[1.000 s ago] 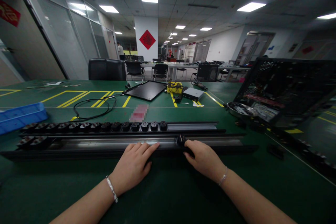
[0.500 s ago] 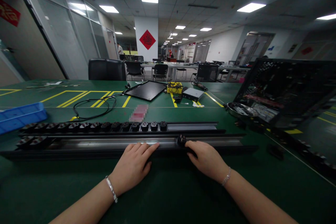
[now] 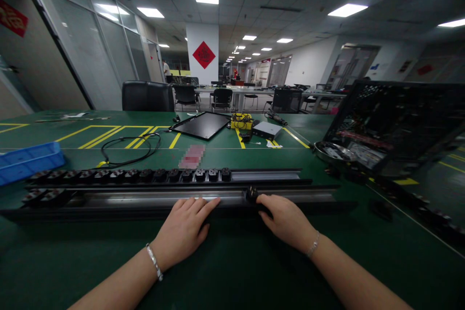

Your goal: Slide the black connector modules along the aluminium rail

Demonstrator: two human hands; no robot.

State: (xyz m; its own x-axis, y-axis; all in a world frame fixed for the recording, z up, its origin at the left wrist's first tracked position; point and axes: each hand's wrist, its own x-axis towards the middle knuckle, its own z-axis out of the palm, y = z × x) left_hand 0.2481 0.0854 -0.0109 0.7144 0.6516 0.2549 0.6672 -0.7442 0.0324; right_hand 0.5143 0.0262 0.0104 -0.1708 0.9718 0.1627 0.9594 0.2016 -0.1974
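Note:
A long black power track (image 3: 210, 198) with a bare metal channel lies across the table before me. My left hand (image 3: 183, 227) lies open on its front edge, fingers stretched out and holding nothing. In the channel sits a small black plug adapter (image 3: 251, 193) with metal prongs on top. My right hand (image 3: 285, 220) has its curled fingers against the adapter's right side; part of the grip is hidden. Two larger black adapters (image 3: 43, 196) sit at the track's left end. Behind, a second track (image 3: 267, 175) carries a row of several black adapters (image 3: 145, 175).
A blue bin (image 3: 31, 161) stands at the left. Beyond the tracks lie a coiled cable (image 3: 131, 150), a flat black panel (image 3: 202, 125), a yellow box (image 3: 241, 121) and a grey box (image 3: 268, 130). An open computer case (image 3: 395, 126) stands on the right beside a metal bowl (image 3: 332, 151).

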